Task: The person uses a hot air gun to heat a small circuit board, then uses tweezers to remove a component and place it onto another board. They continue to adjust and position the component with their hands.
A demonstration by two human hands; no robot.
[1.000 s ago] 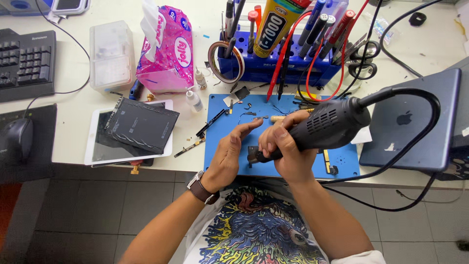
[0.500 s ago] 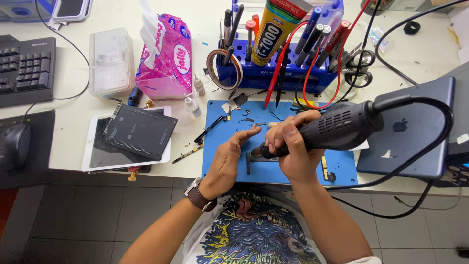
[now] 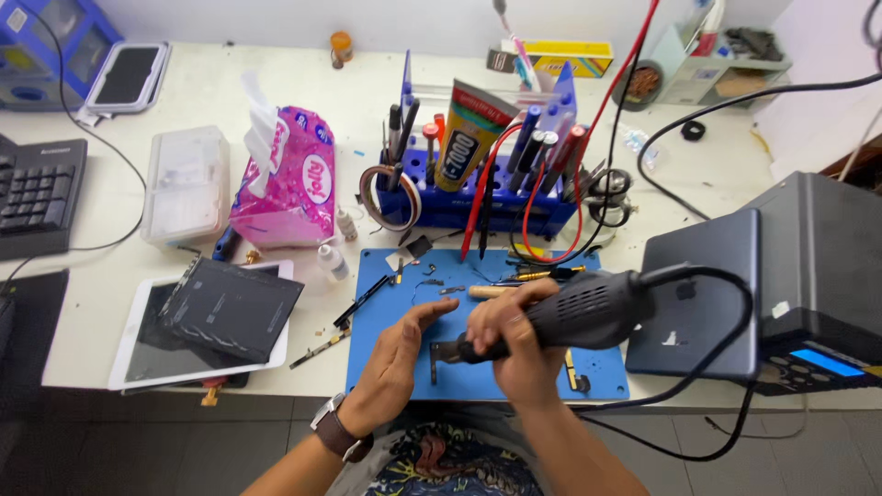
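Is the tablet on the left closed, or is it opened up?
Opened up: the tablet lies flat at the table edge, and a dark panel rests loose and askew on top of it.

1. The only camera sits on my head and looks steeply down over my own chest onto the white workbench (image 3: 110, 230) in front of me.

2. It faces forward and down: my forearms enter from the bottom edge, and the wall behind the bench closes the top edge.

3. It is near enough that my left hand (image 3: 397, 360) and right hand (image 3: 516, 342) fill the lower middle, over the blue work mat (image 3: 386, 367).

4. The view is wide, reaching from the black keyboard (image 3: 37, 197) at the left edge to the dark station box (image 3: 827, 266) at the right.

5. No second view shares this scene.
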